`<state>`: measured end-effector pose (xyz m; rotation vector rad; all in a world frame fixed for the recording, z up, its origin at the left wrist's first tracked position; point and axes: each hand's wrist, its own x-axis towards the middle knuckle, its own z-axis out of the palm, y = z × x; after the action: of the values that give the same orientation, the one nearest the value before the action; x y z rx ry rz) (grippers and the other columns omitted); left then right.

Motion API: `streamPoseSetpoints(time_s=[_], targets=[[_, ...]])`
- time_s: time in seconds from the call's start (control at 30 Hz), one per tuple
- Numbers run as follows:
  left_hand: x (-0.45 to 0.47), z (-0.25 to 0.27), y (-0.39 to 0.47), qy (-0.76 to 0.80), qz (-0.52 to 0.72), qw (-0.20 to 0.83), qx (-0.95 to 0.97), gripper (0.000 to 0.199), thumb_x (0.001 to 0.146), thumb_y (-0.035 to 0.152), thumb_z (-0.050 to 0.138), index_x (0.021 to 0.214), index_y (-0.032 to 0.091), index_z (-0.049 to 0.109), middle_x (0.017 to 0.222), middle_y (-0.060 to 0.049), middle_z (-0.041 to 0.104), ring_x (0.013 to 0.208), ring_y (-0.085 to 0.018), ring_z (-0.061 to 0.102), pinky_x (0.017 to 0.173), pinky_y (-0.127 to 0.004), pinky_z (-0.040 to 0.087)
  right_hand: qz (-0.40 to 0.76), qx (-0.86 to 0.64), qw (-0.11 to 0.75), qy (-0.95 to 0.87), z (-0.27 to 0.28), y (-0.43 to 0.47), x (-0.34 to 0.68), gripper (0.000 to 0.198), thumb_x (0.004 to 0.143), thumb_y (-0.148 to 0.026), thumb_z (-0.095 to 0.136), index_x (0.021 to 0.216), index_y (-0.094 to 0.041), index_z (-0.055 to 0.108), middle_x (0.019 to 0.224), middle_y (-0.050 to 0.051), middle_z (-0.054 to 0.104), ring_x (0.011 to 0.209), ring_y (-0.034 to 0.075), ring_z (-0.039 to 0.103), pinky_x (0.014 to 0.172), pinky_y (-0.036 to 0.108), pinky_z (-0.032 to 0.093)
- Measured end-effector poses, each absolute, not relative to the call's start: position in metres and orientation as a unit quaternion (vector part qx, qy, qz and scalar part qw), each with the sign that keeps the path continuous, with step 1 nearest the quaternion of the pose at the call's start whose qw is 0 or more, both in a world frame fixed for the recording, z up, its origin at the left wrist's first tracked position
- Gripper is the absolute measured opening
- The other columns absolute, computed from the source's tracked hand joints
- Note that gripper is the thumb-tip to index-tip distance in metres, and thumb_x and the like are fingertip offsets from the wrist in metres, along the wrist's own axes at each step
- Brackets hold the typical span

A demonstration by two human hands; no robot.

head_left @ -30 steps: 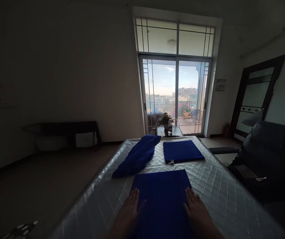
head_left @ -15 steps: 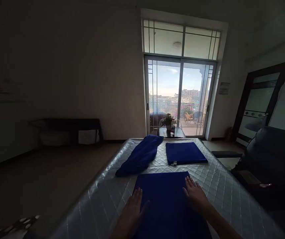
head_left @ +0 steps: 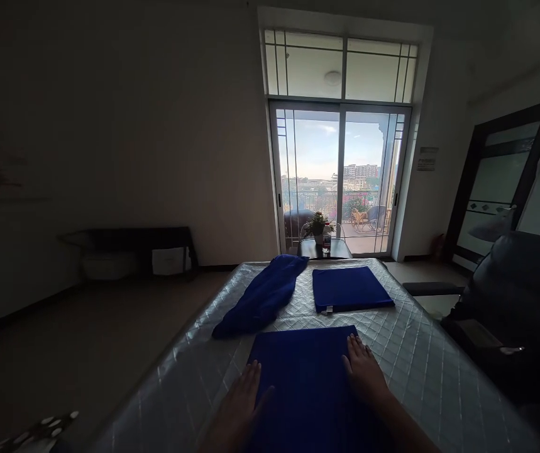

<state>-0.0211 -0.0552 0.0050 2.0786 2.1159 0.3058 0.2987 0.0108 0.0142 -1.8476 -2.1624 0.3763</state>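
A flat piece of blue fabric (head_left: 302, 384) lies before me on a table with a silvery quilted cover (head_left: 420, 358). My left hand (head_left: 241, 399) rests with extended fingers along its left edge, the thumb over the cloth. Near its far right corner, my right hand (head_left: 363, 365) lies flat on the right edge, fingers stretched out. Neither hand grips anything. Farther back are a neatly folded blue fabric piece (head_left: 352, 289) with a small white tag, at the right, and a loose, bunched blue cloth (head_left: 264, 296) at the left.
Past the far edge stands a small dark table (head_left: 307, 250) with a potted plant (head_left: 318, 225) and a bottle (head_left: 327, 237), before a sliding glass door (head_left: 312, 151). A dark armchair (head_left: 515, 296) is on the right. A low dark bench (head_left: 137, 238) stands by the left wall.
The camera view has shifted slightly. Both hands keep nearly the same places on the edges of the near blue fabric, which looks unchanged.
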Motion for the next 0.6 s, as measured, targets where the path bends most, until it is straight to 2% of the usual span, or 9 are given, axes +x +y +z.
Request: streamPoseSetpoints(time_s=[0.17,0.33,0.43,0.6], targets=[[-0.026,0.006,-0.047,0.726,0.135,0.054,0.672,0.071,0.097,0.057,0.030,0.154,0.016,0.039,0.165,-0.008,0.035,0.154,-0.027,0.029,0.126,-0.050,0.029,0.140,-0.631,0.144,-0.750,0.014,0.010,0.300,0.070,0.100,-0.044,0.018,0.158,-0.006,0.023,0.169,0.013,0.019,0.157,0.023,0.013,0.127,0.044,0.012],[0.011,0.010,-0.049,0.625,0.190,0.052,0.756,0.059,0.098,0.055,0.033,0.152,0.034,0.042,0.164,0.004,0.041,0.151,-0.023,0.037,0.123,-0.046,0.039,0.153,-0.630,0.155,-0.746,0.013,0.009,0.302,0.068,0.100,-0.043,0.019,0.159,-0.009,0.022,0.170,0.010,0.018,0.157,0.023,0.013,0.127,0.043,0.010],[0.057,0.022,-0.049,0.532,0.159,0.068,0.829,0.062,0.096,0.062,0.036,0.152,0.035,0.042,0.161,0.001,0.047,0.148,-0.026,0.043,0.121,-0.048,0.043,0.150,-0.629,0.163,-0.745,0.013,0.009,0.303,0.069,0.100,-0.044,0.020,0.158,-0.008,0.024,0.169,0.012,0.020,0.157,0.024,0.014,0.127,0.043,0.010],[0.140,0.038,-0.023,0.424,0.164,0.096,0.886,0.063,0.101,0.058,0.026,0.155,0.029,0.037,0.163,-0.006,0.042,0.151,-0.025,0.038,0.126,-0.048,0.035,0.128,-0.614,0.158,-0.763,0.008,0.010,0.305,0.065,0.099,-0.038,0.026,0.157,-0.009,0.030,0.168,0.014,0.023,0.156,0.025,0.015,0.127,0.045,0.013]])
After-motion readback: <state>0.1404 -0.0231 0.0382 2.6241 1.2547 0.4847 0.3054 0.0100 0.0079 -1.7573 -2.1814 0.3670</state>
